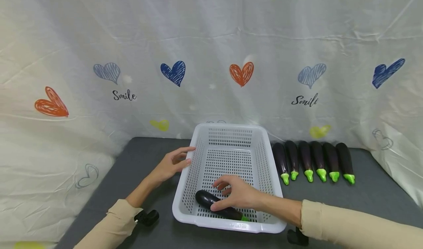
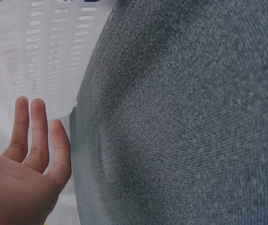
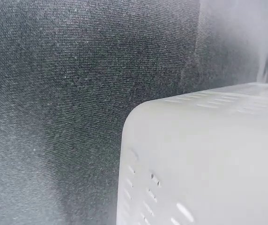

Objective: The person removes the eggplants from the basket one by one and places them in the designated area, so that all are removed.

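A white perforated plastic basket (image 1: pixel 228 225) sits in the middle of the grey table. One dark purple eggplant (image 1: pixel 206 198) lies in the near end of it, its green stem end pointing right. Over this eggplant is my right hand (image 1: pixel 242 194), thumb at its near side and fingers spread apart above it. My left hand (image 1: pixel 172 165) is at the basket's left rim with fingertips right at the edge. In the left wrist view, the fingers (image 2: pixel 39 131) are fairly straight alongside the basket's slotted wall (image 2: pixel 54 51). The right wrist view shows only a basket corner (image 3: pixel 181 136), not the hand.
Several eggplants (image 1: pixel 305 161) lie in a row right of the basket, green stems toward me. A pale curtain (image 1: pixel 211 50) with printed hearts hangs behind the grey table (image 1: pixel 148 190). Black wrist devices show at the left cuff (image 1: pixel 147 217) and right cuff (image 1: pixel 297 237).
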The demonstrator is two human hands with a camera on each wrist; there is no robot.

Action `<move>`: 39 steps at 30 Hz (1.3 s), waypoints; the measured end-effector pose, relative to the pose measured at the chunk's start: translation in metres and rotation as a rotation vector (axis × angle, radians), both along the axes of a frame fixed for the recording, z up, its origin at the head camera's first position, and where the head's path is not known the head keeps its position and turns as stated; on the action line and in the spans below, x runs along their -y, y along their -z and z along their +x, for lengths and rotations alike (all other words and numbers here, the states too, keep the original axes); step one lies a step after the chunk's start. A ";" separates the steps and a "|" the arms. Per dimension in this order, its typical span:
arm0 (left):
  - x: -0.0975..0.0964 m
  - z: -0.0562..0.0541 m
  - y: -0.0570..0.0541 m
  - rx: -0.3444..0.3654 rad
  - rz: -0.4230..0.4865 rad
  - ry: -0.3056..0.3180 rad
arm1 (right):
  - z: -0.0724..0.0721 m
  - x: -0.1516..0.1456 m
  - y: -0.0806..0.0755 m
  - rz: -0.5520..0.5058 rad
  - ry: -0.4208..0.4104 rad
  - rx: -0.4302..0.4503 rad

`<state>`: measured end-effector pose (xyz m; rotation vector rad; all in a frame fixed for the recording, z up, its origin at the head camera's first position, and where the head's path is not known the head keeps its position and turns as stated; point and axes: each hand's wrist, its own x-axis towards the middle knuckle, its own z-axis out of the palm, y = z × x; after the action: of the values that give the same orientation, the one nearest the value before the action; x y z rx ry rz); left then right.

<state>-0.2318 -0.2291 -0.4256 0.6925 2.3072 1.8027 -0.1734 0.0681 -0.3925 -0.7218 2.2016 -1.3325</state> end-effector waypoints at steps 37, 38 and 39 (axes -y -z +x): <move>-0.001 0.001 -0.001 -0.010 -0.024 -0.030 | -0.003 -0.003 -0.013 -0.102 -0.031 -0.008; -0.001 0.001 -0.001 -0.009 -0.024 -0.031 | -0.003 -0.004 -0.014 -0.106 -0.026 -0.011; -0.001 0.000 -0.001 -0.008 -0.024 -0.031 | -0.003 -0.005 -0.015 -0.109 -0.017 -0.009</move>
<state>-0.2314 -0.2285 -0.4249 0.6649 2.3531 1.7851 -0.1768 0.0736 -0.3774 -0.7858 2.1384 -1.4524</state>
